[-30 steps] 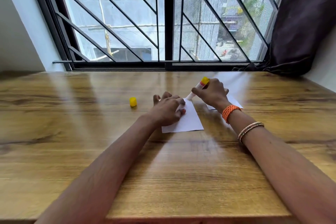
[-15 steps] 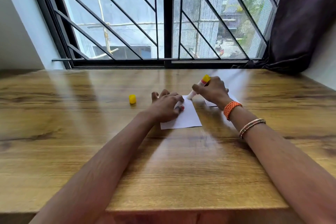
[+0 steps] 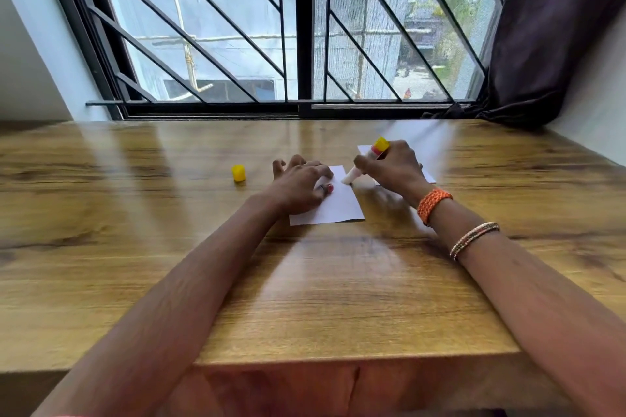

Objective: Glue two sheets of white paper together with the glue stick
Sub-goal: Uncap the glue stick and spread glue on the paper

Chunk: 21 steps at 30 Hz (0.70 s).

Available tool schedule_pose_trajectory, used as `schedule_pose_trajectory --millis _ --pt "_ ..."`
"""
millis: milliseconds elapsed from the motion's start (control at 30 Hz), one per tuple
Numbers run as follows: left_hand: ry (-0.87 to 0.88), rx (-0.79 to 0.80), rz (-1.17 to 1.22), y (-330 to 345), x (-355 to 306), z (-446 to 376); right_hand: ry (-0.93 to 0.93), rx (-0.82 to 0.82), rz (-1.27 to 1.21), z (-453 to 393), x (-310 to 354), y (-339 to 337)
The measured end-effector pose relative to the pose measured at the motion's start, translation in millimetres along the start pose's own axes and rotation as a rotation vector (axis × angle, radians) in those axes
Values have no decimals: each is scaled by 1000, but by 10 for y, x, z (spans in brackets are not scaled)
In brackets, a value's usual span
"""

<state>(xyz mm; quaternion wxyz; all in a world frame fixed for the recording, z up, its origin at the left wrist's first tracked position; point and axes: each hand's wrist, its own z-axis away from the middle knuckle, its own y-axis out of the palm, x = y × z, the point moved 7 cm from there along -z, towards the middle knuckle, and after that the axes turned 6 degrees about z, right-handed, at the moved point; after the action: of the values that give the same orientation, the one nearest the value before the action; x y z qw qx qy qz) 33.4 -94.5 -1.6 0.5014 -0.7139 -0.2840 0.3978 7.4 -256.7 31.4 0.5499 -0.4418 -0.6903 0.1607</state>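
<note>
A wooden table (image 3: 338, 298) stands pushed up against a barred window (image 3: 305, 27), with a dark curtain (image 3: 559, 27) bunched at its far right corner. Toward the middle of the far edge lies a white sheet of paper (image 3: 335, 206), pinned flat by the left hand (image 3: 299, 188), fingers spread and pressing down on its left part. The right hand (image 3: 393, 167) has its fingers clamped around the glue stick (image 3: 364, 162), tilted with the tip down at the sheet's far right corner; whether the tip touches is, I think, likely, but blur hides it. A second sheet (image 3: 428, 176) lies just beside, mostly under that hand. The yellow cap (image 3: 238, 173) stands apart to the left. This looks like the gluing step; next the stick should sweep the sheet, then the second sheet gets laid on squarely.
</note>
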Motion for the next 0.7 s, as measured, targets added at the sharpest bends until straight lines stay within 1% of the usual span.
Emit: schedule_pose_trajectory --millis 433,700 --pt "-35 -43 24 60 54 8 -30 37 -18 279 6 -100" --pt "-30 -48 23 52 48 20 -18 64 -116 419 -70 -140"
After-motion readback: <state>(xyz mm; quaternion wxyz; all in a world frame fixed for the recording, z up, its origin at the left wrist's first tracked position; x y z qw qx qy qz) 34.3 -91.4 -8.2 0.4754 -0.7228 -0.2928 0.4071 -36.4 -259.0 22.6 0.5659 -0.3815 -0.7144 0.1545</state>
